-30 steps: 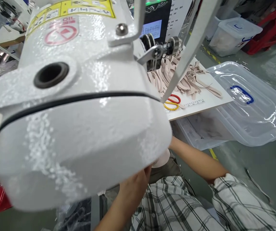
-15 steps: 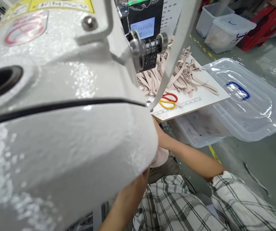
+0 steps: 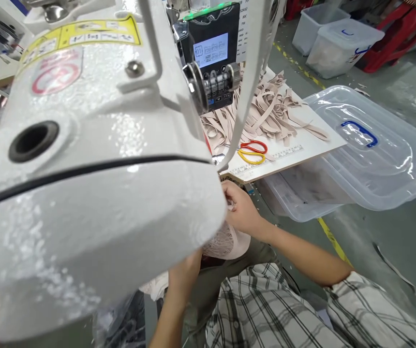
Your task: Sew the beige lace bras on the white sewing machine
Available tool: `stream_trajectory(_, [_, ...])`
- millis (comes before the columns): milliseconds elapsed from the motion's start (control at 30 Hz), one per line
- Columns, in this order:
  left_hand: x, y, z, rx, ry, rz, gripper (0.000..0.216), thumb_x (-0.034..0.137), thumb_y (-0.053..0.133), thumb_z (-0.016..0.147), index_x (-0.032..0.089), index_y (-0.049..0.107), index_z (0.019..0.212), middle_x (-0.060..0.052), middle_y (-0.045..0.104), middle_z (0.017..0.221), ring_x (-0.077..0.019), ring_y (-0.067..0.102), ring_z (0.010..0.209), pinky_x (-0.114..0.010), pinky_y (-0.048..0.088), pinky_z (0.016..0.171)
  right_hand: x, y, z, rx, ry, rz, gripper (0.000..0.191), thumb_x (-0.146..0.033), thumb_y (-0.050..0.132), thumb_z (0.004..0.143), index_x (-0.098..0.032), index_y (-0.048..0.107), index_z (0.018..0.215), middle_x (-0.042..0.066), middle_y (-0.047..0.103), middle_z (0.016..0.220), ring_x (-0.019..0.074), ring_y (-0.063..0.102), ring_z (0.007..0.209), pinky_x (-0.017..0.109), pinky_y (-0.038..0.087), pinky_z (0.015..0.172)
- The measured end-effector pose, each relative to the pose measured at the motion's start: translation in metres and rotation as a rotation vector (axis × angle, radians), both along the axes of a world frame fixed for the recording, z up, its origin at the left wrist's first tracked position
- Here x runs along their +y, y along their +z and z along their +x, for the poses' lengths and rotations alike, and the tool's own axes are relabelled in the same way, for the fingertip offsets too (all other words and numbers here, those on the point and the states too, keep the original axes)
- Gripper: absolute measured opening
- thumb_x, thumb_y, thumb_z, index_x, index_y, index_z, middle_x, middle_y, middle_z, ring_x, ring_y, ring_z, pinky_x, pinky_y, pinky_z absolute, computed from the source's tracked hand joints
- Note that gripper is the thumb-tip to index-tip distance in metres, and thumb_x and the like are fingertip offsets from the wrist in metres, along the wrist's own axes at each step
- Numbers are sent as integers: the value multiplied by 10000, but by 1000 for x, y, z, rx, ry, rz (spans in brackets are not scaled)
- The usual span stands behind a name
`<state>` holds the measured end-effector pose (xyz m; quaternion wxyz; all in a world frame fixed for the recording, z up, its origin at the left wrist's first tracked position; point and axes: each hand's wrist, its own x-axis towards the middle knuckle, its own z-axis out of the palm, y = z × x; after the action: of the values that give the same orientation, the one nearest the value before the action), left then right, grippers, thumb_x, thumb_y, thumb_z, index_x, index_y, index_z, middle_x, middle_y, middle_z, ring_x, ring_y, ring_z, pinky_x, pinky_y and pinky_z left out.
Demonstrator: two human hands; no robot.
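The white sewing machine head fills the left and middle of the view and covers part of my hands. My right hand is beside its rounded end, fingers curled and closed on a pale pink lace bra piece. This piece hangs below the machine, its lace and smooth border showing above my lap. My left hand is under the machine's lower edge, close to the lace; its fingers are hidden, so their grip does not show. A pale band runs down past the machine's tension knob.
On the white table board lie beige fabric strips, red-and-yellow-handled scissors and a printed ruler. A clear plastic bin lid juts out at right. A control panel stands behind the machine. Boxes sit on the floor.
The machine appears further left and lower in view. My right hand has come out from behind it, and more of the lace piece shows. My left hand appears further left.
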<state>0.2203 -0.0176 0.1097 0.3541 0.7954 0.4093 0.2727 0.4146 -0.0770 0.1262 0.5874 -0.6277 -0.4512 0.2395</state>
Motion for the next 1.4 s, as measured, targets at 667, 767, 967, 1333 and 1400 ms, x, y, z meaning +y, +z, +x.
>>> stream_trajectory(667, [-13, 23, 25, 250, 172, 199, 554, 726, 552, 766, 218, 461, 965, -84, 573, 898, -317, 629, 859, -444, 514, 692, -17, 2, -4, -22, 68, -29, 271, -429, 674, 794, -214, 534, 879, 13, 613, 869, 160, 561, 776, 310, 455, 724])
stream_trajectory(767, [-12, 19, 23, 237, 147, 278, 539, 673, 607, 774, 223, 445, 1024, -76, 563, 955, -285, 620, 871, -416, 511, 715, -20, 5, -3, -9, 76, -39, 275, -441, 660, 794, -219, 519, 872, 16, 617, 870, 161, 550, 767, 305, 453, 701])
stream_trajectory(967, [-13, 19, 23, 197, 120, 334, 516, 587, 643, 795, 223, 400, 1068, -42, 517, 943, -222, 566, 778, -363, 475, 665, -23, 9, -9, -19, 56, -80, 359, -498, 689, 769, -220, 486, 874, -1, 583, 845, 156, 522, 737, 292, 415, 661])
stream_trajectory(1333, [-51, 18, 2, -358, -126, -161, 356, 516, 526, 938, 223, 438, 1120, -50, 520, 1003, -133, 600, 730, -286, 542, 653, -57, 4, 2, 440, 231, -269, 288, -444, 686, 796, -172, 731, 878, 18, 693, 805, 169, 612, 728, 277, 456, 660])
stream_trajectory(1400, [-59, 17, 1, -379, -119, -257, 342, 524, 525, 938, 229, 464, 1100, -52, 558, 1006, -142, 619, 733, -302, 547, 667, -69, 5, 6, 460, 226, -283, 291, -444, 692, 797, -171, 758, 873, 22, 718, 809, 174, 631, 737, 281, 469, 680])
